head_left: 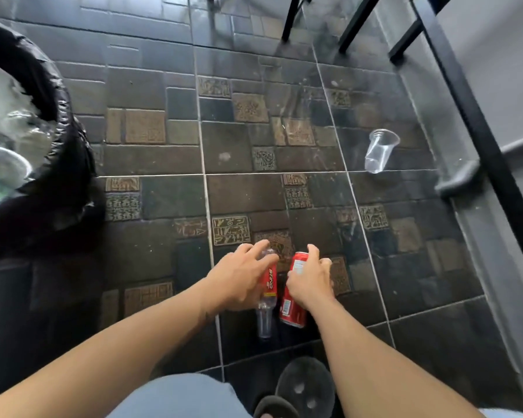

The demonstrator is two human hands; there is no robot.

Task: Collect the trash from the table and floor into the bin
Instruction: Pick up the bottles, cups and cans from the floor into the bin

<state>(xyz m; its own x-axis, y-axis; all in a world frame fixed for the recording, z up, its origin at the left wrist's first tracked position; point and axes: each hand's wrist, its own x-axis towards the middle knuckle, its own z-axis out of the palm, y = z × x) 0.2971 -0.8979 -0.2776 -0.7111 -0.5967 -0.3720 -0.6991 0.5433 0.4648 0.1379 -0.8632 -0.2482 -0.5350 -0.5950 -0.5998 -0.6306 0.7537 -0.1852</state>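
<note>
The right hand (310, 282) curls its fingers round the red can (292, 312); the left hand (242, 276) spreads its fingers over the clear bottle (264, 321) just beneath them, ungripped, so it may roll aside on the tiles (169, 203)

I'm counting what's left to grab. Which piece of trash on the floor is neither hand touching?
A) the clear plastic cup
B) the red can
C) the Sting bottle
A: the clear plastic cup lies on its side on the tiles off to the right, apart from both hands, while the left hand rests on the Sting bottle and the right hand grips the red can.
</note>
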